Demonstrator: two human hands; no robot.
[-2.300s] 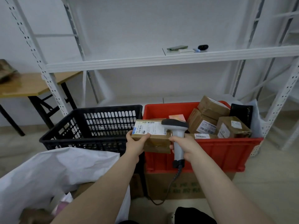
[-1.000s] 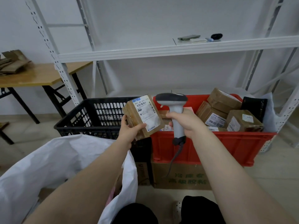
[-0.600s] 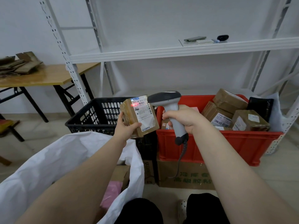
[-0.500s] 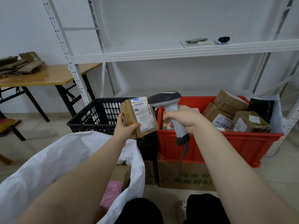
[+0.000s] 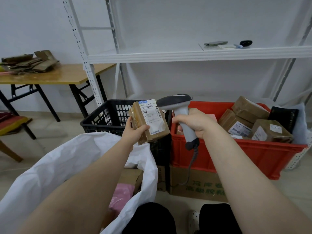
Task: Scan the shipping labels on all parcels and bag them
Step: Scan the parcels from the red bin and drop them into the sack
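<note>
The left hand [image 5: 135,130] grips a brown taped parcel [image 5: 143,132] by its lower left corner, thumb across the front face, so the parcel rises from the hand toward 1 o'clock, tilted. Its white shipping label [image 5: 152,118] faces the camera; the top line begins "501L", with a barcode under it, and the smaller print is too fine to read. At 3 o'clock of the parcel's top, the right hand [image 5: 194,124] is wrapped around the handle of a grey scanner [image 5: 179,105], whose head sits just beside the label. The open white bag [image 5: 59,166] lies at 7 o'clock below the parcel. At 4 o'clock, the red crate [image 5: 236,154] holds more parcels [image 5: 249,110]; one label there reads "T2V44-5525".
</note>
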